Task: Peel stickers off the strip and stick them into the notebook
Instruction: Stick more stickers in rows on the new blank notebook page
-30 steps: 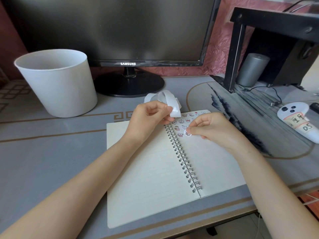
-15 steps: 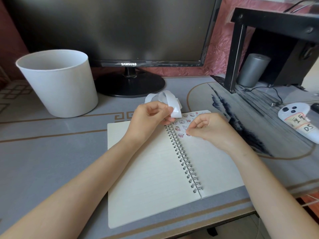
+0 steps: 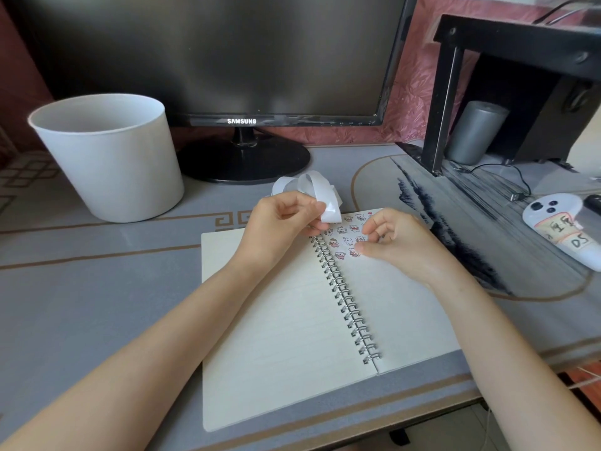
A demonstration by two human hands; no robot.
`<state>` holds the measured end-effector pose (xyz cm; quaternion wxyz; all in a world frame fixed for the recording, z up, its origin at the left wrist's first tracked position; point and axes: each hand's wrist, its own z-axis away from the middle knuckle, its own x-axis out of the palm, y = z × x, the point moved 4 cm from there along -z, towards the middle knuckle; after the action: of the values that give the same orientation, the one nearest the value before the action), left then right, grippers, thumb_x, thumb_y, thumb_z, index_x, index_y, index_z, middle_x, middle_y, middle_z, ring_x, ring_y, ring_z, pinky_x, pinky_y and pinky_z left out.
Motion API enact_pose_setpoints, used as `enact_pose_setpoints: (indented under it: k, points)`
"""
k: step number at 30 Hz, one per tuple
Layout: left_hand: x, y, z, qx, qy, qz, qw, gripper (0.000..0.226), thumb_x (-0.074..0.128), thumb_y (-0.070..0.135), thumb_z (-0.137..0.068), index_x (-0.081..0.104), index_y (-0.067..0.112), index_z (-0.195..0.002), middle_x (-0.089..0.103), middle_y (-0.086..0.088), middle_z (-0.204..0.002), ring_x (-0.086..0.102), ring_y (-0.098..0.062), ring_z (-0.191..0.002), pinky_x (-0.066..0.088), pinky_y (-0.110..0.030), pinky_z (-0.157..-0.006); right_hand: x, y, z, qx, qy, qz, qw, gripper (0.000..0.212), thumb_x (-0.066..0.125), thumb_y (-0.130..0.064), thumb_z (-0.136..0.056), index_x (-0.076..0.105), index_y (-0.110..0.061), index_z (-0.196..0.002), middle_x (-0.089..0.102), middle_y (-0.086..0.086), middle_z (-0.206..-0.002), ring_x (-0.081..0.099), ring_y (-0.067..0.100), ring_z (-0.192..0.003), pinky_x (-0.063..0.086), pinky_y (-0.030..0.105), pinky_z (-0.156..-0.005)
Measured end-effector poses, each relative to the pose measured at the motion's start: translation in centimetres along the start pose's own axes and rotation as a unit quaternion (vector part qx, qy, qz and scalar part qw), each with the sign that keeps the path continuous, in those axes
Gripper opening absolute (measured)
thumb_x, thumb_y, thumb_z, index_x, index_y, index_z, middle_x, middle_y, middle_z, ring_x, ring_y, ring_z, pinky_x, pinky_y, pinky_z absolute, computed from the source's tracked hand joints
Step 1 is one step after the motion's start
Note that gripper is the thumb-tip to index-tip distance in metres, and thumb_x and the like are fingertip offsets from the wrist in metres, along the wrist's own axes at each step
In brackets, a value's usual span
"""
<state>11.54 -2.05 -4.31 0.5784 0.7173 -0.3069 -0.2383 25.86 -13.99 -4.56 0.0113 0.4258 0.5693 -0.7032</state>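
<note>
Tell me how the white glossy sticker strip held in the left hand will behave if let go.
Probably floppy: the white glossy sticker strip loops and curls above the left hand rather than standing straight. It looks thin and light, so it would likely flop onto the grey desk if released. Its shiny face may slip unless pinched firmly.

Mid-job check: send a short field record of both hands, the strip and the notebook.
notebook: open, flat on the desk
stickers: clustered at the top of the right page, beside the spiral
sticker strip: white, curled, looping beyond the notebook's top edge
left hand: grips the sticker strip
right hand: fingers curled, thumb tip on the right page among the stickers
</note>
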Motion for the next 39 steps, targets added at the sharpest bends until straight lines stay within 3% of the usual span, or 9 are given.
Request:
enact_pose_setpoints:
  k: [5,9,17,21,25,30,33,36,39]
  points:
    - [0.0,-0.1,0.0,-0.002,0.003,0.000,1.000,0.015,0.063,0.012,-0.090,0.066,0.010,-0.075,0.070,-0.001,-0.067,0.069,-0.014,-0.071,0.056,-0.024,-0.073,-0.1,0.2,-0.2,0.000,0.012,-0.007,1.000,0.016,0.075,-0.021,-0.079,0.059,-0.023,-0.079,0.061,0.001,-0.085,0.053,0.008,-0.067,0.044,0.029,-0.067]
    - [0.0,-0.2,0.0,-0.003,0.002,0.002,1.000,0.014,0.062,0.012,-0.090,0.066,0.009,-0.076,0.070,-0.005,-0.070,0.069,-0.014,-0.071,0.056,-0.024,-0.072,0.2,0.1,0.0,0.008,0.014,0.021,1.000,0.026,0.080,-0.034,-0.071,0.060,-0.022,-0.083,0.060,-0.006,-0.081,0.054,0.007,-0.069,0.042,0.031,-0.071]
    - [-0.1,-0.2,0.0,-0.002,0.002,-0.006,1.000,0.014,0.061,0.013,-0.091,0.065,0.008,-0.079,0.070,-0.001,-0.069,0.070,-0.018,-0.074,0.057,-0.028,-0.074,0.0,-0.2,-0.1,-0.021,0.024,0.024,0.999,0.014,0.071,-0.018,-0.082,0.058,-0.022,-0.078,0.060,-0.004,-0.078,0.051,0.004,-0.059,0.042,0.024,-0.064]
    - [-0.1,-0.1,-0.1,0.005,0.010,-0.007,1.000,0.018,0.057,0.013,-0.094,0.062,0.002,-0.081,0.067,-0.022,-0.083,0.070,-0.018,-0.074,0.058,-0.031,-0.073,-0.1,-2.0,0.4,-0.097,0.052,-0.052,0.993,0.009,0.065,-0.028,-0.087,0.061,-0.025,-0.080,0.063,-0.004,-0.081,0.052,0.005,-0.054,0.047,0.021,-0.060]
    - [0.0,0.1,-0.1,0.007,0.008,-0.004,1.000,0.017,0.056,0.012,-0.094,0.061,0.004,-0.079,0.064,-0.011,-0.074,0.070,-0.016,-0.070,0.058,-0.028,-0.069,0.3,-3.7,1.2,-0.180,0.059,-0.042,0.981,0.011,0.072,-0.024,-0.081,0.064,-0.022,-0.088,0.066,-0.008,-0.087,0.054,0.003,-0.065,0.038,0.013,-0.062]
    - [0.1,0.2,0.0,0.012,-0.001,0.001,1.000,0.018,0.057,0.013,-0.094,0.061,0.006,-0.078,0.064,0.003,-0.063,0.070,-0.017,-0.069,0.057,-0.029,-0.065,0.7,-4.1,1.5,-0.212,0.072,-0.011,0.975,0.016,0.073,-0.014,-0.080,0.063,-0.020,-0.092,0.064,-0.012,-0.080,0.054,0.000,-0.068,0.036,0.009,-0.061]
    - [0.1,0.4,0.1,0.020,-0.009,0.000,1.000,0.023,0.056,0.016,-0.094,0.064,-0.002,-0.082,0.066,-0.006,-0.072,0.071,-0.019,-0.073,0.057,-0.028,-0.064,0.5,-4.4,1.7,-0.211,0.093,-0.024,0.973,0.009,0.072,-0.011,-0.081,0.066,-0.016,-0.086,0.061,-0.016,-0.071,0.052,-0.006,-0.059,0.035,0.006,-0.059]
    - [0.3,0.5,0.2,0.023,-0.026,-0.004,0.999,0.028,0.055,0.017,-0.094,0.065,-0.008,-0.089,0.068,-0.021,-0.090,0.070,-0.020,-0.078,0.057,-0.028,-0.065,0.2,-4.5,1.7,-0.206,0.109,-0.057,0.971,0.013,0.072,-0.012,-0.081,0.066,-0.023,-0.080,0.063,-0.020,-0.068,0.054,-0.002,-0.058,0.038,0.013,-0.058]
    - [0.4,0.4,0.3,0.020,-0.039,-0.010,0.999,0.015,0.059,0.011,-0.091,0.068,0.000,-0.090,0.071,-0.018,-0.088,0.070,-0.016,-0.078,0.056,-0.024,-0.065,0.0,-4.4,1.6,-0.204,0.114,-0.077,0.969,0.018,0.070,-0.011,-0.082,0.066,-0.028,-0.079,0.068,-0.016,-0.073,0.062,0.014,-0.070,0.049,0.041,-0.067]
